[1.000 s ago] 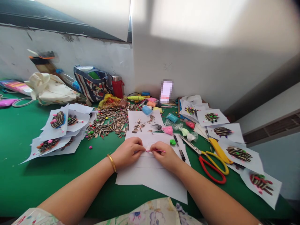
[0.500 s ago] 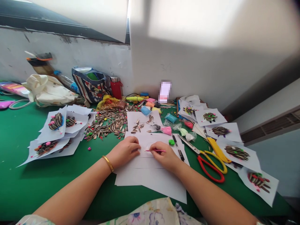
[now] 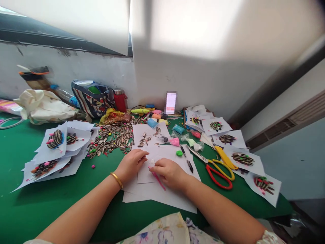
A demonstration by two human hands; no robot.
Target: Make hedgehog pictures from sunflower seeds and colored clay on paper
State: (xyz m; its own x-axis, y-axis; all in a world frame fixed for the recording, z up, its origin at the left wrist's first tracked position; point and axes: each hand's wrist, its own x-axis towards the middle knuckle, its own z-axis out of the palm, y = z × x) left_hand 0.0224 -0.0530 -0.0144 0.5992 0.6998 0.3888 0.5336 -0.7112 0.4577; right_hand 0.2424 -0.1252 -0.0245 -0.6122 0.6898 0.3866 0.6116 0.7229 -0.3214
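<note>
A small white lump (image 3: pixel 151 161) of what looks like clay lies on the white paper (image 3: pixel 144 176) in front of me. My left hand (image 3: pixel 130 166) rests at the paper's left side, fingers loosely bent and apart from the thumb, just left of the lump; nothing shows in it. My right hand (image 3: pixel 169 173) is closed around the upper end of a thin pink stick (image 3: pixel 159 181), which slants down toward me over the paper. A green clay lump (image 3: pixel 179 153) and a black pen (image 3: pixel 190 166) lie right of my right hand.
Sunflower seeds (image 3: pixel 111 137) are heaped at the back left, beside a sheet with loose seeds (image 3: pixel 146 139). Scissors (image 3: pixel 215 169) and a yellow cutter (image 3: pixel 225 157) lie on the right. Seed-decorated sheets (image 3: pixel 54 149) are stacked left, others (image 3: pixel 243 157) right. A red bottle (image 3: pixel 120 100) stands behind.
The pink stick has swung from lying nearly level to slanting toward me. My right hand has shifted slightly left and lower, and the white lump between the hands is now uncovered. The camera view has shifted.
</note>
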